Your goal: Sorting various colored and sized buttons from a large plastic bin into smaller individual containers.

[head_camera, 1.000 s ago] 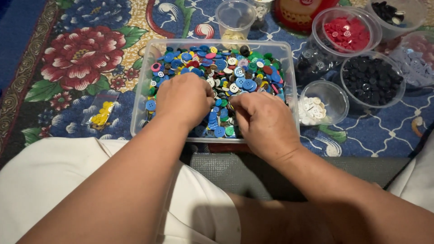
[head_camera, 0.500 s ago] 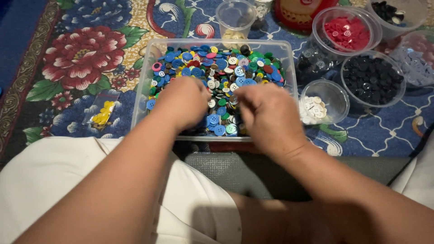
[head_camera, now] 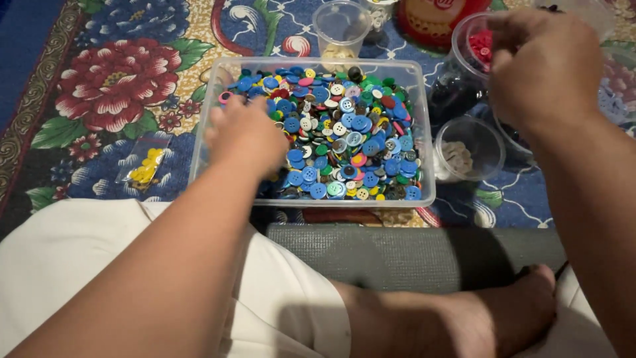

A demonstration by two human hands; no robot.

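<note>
Buttons (head_camera: 344, 132), round, glossy, in clear plastic tub (head_camera: 424, 132); left hand (head_camera: 245, 136) among them, right hand (head_camera: 540, 66) grips unclear.

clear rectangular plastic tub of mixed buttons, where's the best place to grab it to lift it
Probably by the two short end walls of the clear rectangular plastic tub, just under the flared rim, one hand on each side. The rim gives the fingers a ledge, and the left hand already rests inside near the left wall. The small clear round cup crowds the right end.

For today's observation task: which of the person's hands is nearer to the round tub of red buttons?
Right. The right hand hovers over the red-button tub; the left hand rests in the clear bin of mixed buttons, well to its left.
</note>
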